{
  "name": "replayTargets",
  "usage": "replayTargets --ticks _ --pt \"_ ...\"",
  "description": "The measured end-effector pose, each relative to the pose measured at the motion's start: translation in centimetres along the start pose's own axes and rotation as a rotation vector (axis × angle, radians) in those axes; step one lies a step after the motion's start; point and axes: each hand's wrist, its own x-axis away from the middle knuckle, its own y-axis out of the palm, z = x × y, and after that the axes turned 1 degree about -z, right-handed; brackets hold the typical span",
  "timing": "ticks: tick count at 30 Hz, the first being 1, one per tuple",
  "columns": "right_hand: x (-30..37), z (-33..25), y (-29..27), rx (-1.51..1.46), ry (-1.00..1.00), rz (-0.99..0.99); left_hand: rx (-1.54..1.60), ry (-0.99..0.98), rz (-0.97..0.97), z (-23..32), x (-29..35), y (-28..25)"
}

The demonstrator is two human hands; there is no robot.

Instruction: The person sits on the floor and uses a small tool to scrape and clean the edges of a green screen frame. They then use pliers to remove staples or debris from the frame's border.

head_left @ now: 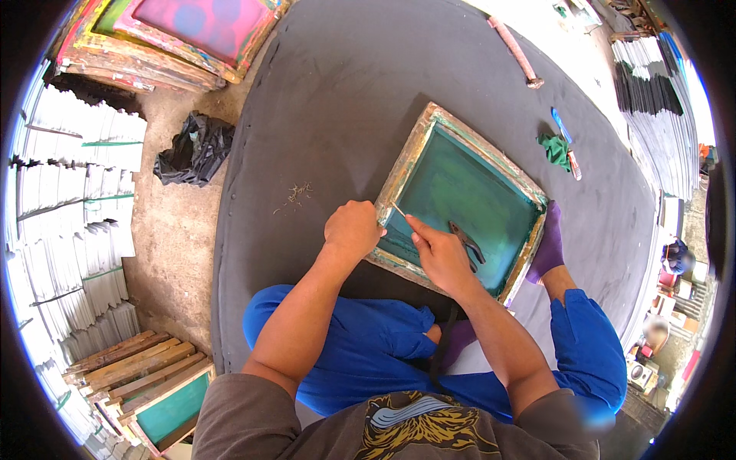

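Dark tabletop (pixel 322 115): one, under the wooden frame (pixel 405 159).
Wooden frame: one on the tabletop, lying aslant in front of the person; likely stiff and fairly light, best taken by its side bars.
Teal mesh (pixel 460 180): one sheet inside the frame; probably taut and easily torn, so a poor place to grip.
Left hand (pixel 354 232): one, clasping the frame's left corner.
Right hand (pixel 441 254): one, fingers wrapped round a thin tool (pixel 399 209).
Pliers (pixel 463 236): one pair, resting on the mesh.
Thin tool: one, pale-tipped.
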Motion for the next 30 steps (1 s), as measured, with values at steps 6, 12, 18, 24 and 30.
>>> replayTargets --ticks 6,12,18,24,30 --pt "0.1 -0.1 -0.1 0.021 -0.010 0.004 -0.001 0.003 0.005 -0.1 -0.1 0.1" --pt "0.0 -1.0 -0.5 0.017 0.012 -0.014 0.008 0.001 0.010 -0.2 -0.2 0.2" --pt "0.2 -1.3 -0.7 -0.006 0.052 -0.021 0.012 0.014 0.017 -0.3 -0.2 0.2" --pt "-0.1 -3.3 -1.4 0.249 0.125 -0.127 -0.021 0.036 0.035 0.0 0.3 0.3" --pt "-0.6 -4.8 0.2 0.468 0.182 -0.193 -0.077 0.053 0.004 0.2 0.2 0.8"
